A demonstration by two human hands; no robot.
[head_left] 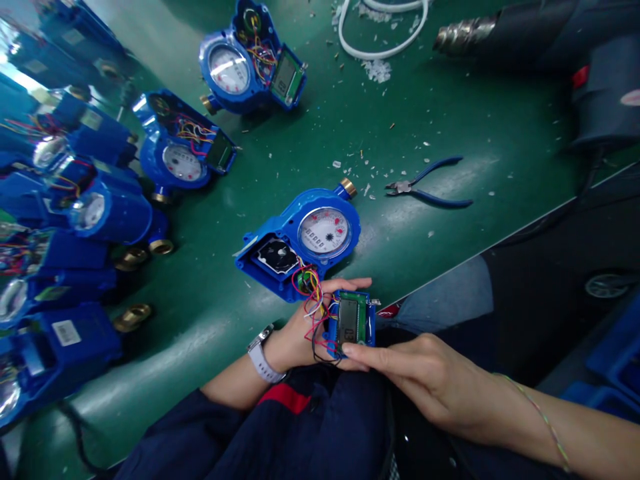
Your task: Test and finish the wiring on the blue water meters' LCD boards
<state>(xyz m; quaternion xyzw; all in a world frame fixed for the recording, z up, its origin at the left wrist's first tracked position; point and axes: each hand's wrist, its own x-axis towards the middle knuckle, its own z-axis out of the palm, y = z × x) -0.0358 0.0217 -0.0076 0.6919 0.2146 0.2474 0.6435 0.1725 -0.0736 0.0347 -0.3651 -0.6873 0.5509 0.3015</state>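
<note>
The green work surface (320, 143) extends beyond the left hand (303, 337) and to its left. Directly beyond this hand, a blue meter (325, 230) rests with its housing open. Two further open meters (227, 70) (183, 160) lie farther out, toward the left. Grouped blue meters (63, 333) occupy the area left of the same hand. Beyond the right hand (430, 377) lie cutting pliers (413, 189) with blue handles, handles apart. Farther beyond are a white loop (383, 53), scattered pale fragments (377, 71) and a heat gun (530, 33)
</note>
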